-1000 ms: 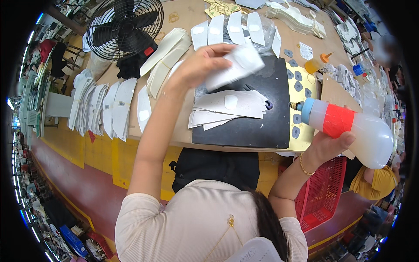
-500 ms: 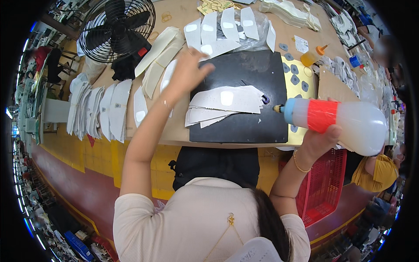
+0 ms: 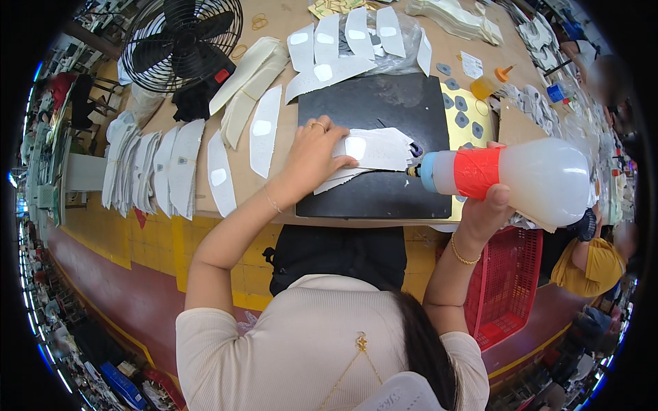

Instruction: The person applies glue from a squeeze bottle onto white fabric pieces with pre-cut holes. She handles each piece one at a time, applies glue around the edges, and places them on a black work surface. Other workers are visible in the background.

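Note:
On a black board point(image 3: 384, 198) lies a fanned stack of white cut pieces point(image 3: 380, 147), the top one bearing a glossy white patch. My left hand point(image 3: 314, 154) grips the stack's left end, thumb along the lower edge and fingers over the upper side. My right hand point(image 3: 485, 209) is wrapped round a translucent squeeze bottle point(image 3: 548, 181) with a red band and pale blue cap. The bottle lies tilted almost level, its nozzle just off the stack's right end. Whether the nozzle touches the stack, I cannot tell. Small dark bits lie at that end.
Patched white pieces point(image 3: 264, 133) lie left of and behind the board. Bundled stacks point(image 3: 181, 168) line the table's left edge, near a black fan point(image 3: 184, 44). Right of the board are a yellow sheet with grey patches point(image 3: 462, 118) and an amber bottle point(image 3: 483, 85). A red basket point(image 3: 510, 288) stands below.
My left hand has come down from the board's upper left onto the stack's left end. My right hand has shifted the squeeze bottle slightly left, toward the stack.

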{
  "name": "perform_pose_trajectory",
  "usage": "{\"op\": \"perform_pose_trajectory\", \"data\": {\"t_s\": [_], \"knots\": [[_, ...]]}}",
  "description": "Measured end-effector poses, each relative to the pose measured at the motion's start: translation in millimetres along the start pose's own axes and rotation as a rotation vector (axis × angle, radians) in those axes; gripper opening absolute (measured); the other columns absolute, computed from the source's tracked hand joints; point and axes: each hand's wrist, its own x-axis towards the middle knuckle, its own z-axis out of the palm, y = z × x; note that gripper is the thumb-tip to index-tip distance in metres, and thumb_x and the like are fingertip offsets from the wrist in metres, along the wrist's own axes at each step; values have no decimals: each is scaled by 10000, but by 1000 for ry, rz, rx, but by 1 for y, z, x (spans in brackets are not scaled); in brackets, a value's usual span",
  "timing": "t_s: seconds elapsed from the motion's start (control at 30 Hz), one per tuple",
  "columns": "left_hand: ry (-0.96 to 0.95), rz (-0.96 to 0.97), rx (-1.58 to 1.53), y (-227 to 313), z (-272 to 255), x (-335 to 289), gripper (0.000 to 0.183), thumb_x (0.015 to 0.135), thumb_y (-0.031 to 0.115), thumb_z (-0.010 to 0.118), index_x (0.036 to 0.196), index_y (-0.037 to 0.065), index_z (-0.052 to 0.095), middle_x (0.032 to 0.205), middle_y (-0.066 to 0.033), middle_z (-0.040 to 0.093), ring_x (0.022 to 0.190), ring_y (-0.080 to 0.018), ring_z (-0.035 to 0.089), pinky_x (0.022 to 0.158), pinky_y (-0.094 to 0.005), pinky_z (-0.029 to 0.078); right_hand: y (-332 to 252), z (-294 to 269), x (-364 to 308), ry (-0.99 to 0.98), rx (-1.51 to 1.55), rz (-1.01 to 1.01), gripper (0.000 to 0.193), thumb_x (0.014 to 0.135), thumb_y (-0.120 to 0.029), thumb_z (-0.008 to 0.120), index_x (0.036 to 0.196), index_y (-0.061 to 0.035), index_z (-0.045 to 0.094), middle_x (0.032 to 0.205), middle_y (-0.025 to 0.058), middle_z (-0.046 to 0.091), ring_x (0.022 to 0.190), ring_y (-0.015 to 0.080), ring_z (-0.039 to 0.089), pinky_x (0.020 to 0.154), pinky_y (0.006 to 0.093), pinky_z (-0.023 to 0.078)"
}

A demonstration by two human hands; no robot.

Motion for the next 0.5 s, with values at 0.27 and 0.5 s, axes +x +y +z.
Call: {"op": "perform_pose_trajectory", "data": {"t_s": [0.27, 0.5], "knots": [[-130, 21, 107, 17, -22, 7, 367, 684, 241, 767, 867, 56, 508, 1000, -112, 516, 996, -291, 477, 810, -386, 384, 0, -4, -4, 18, -47, -22, 892, 686, -641, 678, 1189, 39, 396, 1044, 178, 523, 831, 285, 641, 733, 446, 586], [-266, -46, -83, 23, -28, 4, 274, 732, 174, 739, 845, 32, 533, 771, -109, 605, 706, -297, 582, 611, -360, 438, 1, -3, -8, -16, -31, 15, 890, 665, -634, 699, 1186, 23, 399, 1050, 175, 518, 861, 268, 626, 739, 465, 584]]}}
